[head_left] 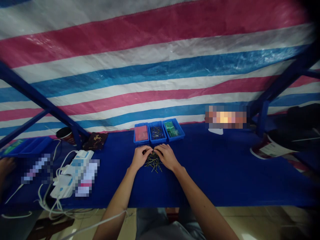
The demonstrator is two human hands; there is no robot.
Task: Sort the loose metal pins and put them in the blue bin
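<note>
Both hands meet over a loose pile of thin, dark, brass-tinted metal pieces, which look like long screws or pins, on the blue table. My left hand curls at the pile's far left edge, thumb and forefinger closed in a pinch. From the other side, my right hand bends inward with its fingers together, its tips almost touching the left ones. Whatever the fingertips hold is too small to make out. Just beyond the hands stands a blue bin with similar thin metal pieces in it.
Flanking that bin are a blue bin with pink pieces and another with green packets. At left lie a white power strip with cables and a dark packet. A bucket stands right. Another person's hand shows far left.
</note>
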